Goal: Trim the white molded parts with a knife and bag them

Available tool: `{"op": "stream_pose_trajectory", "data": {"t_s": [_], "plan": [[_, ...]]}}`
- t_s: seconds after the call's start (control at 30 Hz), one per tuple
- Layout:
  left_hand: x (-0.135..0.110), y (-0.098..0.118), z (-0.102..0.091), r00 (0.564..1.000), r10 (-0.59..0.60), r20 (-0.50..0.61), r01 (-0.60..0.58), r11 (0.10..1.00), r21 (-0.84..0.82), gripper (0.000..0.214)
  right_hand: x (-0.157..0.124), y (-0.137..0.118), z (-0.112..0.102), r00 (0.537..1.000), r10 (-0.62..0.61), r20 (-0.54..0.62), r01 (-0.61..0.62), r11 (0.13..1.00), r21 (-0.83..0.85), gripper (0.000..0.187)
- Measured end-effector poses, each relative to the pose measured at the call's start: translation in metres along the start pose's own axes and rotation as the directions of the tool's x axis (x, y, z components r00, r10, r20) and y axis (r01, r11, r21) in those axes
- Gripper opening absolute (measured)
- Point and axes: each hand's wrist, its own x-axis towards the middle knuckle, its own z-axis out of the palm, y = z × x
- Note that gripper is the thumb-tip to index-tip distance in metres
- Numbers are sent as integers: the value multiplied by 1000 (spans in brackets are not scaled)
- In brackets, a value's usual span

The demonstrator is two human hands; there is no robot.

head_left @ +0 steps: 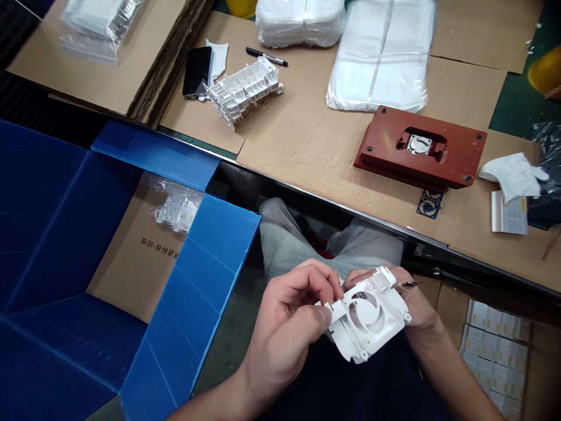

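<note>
Above my lap I hold a white plastic fan housing (367,316), tilted, with a round swirl-shaped opening facing up. My left hand (298,321) pinches its left edge between thumb and fingers. Around its far right side wraps my right hand (414,301), whose fingers are partly hidden behind the part. A thin, shiny, pointed thing (407,285) sticks out by the right hand; its kind I cannot make out. On the bench, a red-brown fixture block (460,146) has a small silvery fan-shaped piece (419,144) in its recess.
A white ribbed plastic part (245,88), a phone (197,71) and a black pen (266,57) lie at the bench's back left. Bundled plastic bags (381,58) lie behind. An open blue box (193,298) stands at left. Several packed pieces (495,351) sit lower right.
</note>
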Motion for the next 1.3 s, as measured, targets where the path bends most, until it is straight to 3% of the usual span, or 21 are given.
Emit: {"op": "stream_pose_trajectory", "data": {"t_s": [0.3,0.47,0.6,0.77,0.93,1.1,1.2,1.3], "plan": [[0,1,0,1000,-11,-7,12,1000,17,6,0,1,2,1000,4,9,-5,999,41,30],[-2,-2,-2,999,-26,22,26,1000,5,7,1,5,3,999,8,-43,-7,1000,22,30],[2,-3,-4,996,43,83,-44,999,21,12,2,1,5,989,-56,-136,49,997,-53,32],[13,1,-5,976,181,118,-197,969,146,34,4,-22,13,944,-201,-260,146,965,-218,16],[17,15,-2,945,276,176,-307,934,182,40,1,-44,16,913,-353,-202,255,884,-392,35],[16,23,5,931,308,198,-343,921,182,41,2,-54,13,893,-402,-203,270,838,-475,35],[16,22,11,934,319,159,-339,933,117,30,1,-53,13,888,-433,-154,305,805,-509,37],[15,19,17,946,321,52,-322,947,15,13,-2,-49,14,886,-452,-107,323,765,-557,40]]}}
